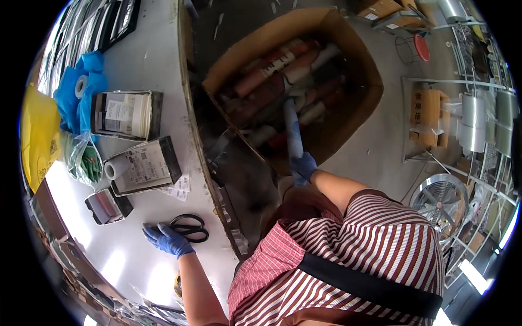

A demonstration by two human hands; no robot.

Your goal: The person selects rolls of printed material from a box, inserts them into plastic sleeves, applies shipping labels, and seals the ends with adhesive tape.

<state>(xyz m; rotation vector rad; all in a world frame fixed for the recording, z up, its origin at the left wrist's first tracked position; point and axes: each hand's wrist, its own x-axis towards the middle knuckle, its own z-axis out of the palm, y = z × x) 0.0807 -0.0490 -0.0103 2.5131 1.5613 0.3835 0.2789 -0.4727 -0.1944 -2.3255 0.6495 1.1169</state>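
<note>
While its far end runs under black frames at the fisheye rim, the counter [160, 60] fills the left side; beside it, an open cardboard box [247, 49], lower corners lost in shadow; piled rolls [277, 65] inside, many reddish, overlap and blur, so no sure count; a yellow bag [41, 136] bends along the left rim, partly cut off; a blue-grey roll [293, 130] slants over the box, its far end among the pile and hard to separate from it; gloved right hand [303, 167] clamped around its near end, some fingers hidden; gloved left hand [169, 242] palm down on the counter, fingers extended, thumb side near black-handled scissors [190, 228]; scissor blades mostly out of sight by the hand; contact between the two, cannot tell.
</note>
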